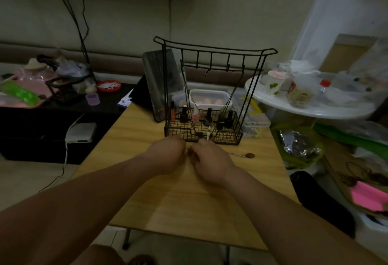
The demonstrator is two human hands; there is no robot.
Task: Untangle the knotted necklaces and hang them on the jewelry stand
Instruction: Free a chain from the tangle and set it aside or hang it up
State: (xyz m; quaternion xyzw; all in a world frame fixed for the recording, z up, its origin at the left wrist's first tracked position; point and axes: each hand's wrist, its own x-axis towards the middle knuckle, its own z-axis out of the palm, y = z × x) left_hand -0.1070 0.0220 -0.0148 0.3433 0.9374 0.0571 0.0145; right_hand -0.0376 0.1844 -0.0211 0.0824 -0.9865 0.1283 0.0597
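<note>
One dark-cord necklace (209,133) already hangs on the black wire jewelry stand (212,48), so the job looks partly done. The fine chain necklace (250,155) on the tabletop (210,201) just before the stand is yet to be freed and hung. The right hand (210,160) has its grip curled on that chain's near end; the left hand (165,155) sits close beside it, fingers tucked under, and I cannot tell whether its grip holds anything. The pale wooden tabletop stands in a dim, cluttered room, a round white table (315,112) to its right.
</note>
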